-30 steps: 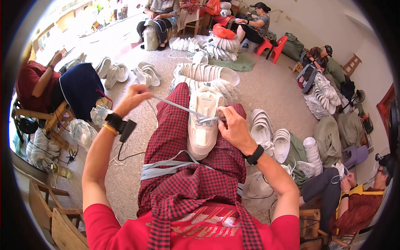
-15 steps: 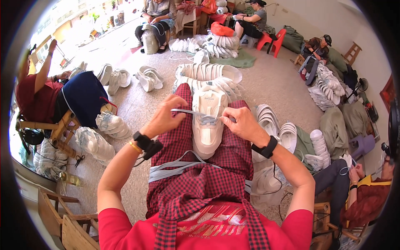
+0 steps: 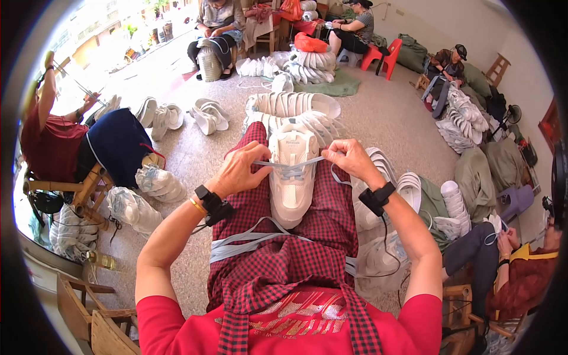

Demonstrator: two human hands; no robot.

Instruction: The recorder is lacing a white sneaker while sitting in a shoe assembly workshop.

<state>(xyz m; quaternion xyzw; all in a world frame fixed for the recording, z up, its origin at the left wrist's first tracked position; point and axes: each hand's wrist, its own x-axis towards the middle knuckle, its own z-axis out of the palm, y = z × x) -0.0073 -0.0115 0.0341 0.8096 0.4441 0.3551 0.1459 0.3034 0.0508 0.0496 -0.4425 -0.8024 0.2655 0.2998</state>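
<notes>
A white sneaker (image 3: 292, 195) rests between my thighs, toe toward me and tongue pointing away. Its light grey-blue shoelace (image 3: 296, 166) runs through the eyelets and is stretched across the throat of the shoe. On the left, my left hand (image 3: 238, 170) is closed on one stretch of lace, thumb and forefinger beside the shoe. My right hand (image 3: 353, 160) pinches the other part just right of the tongue, and a loose length droops below its fingers. More grey-blue laces (image 3: 248, 245) lie across my red checked apron (image 3: 284, 260).
Rows of white sneakers (image 3: 296, 105) sit beyond my knees, with more shoes (image 3: 408, 192) by my right leg and wrapped bundles (image 3: 133, 207) at left. Several people work around the room. A wooden chair (image 3: 109, 325) stands at lower left; a cable hangs from my right wrist.
My right hand has moved up and outward, drawing lace with it. My left hand has come slightly closer to the shoe. The lace now lies level across the tongue.
</notes>
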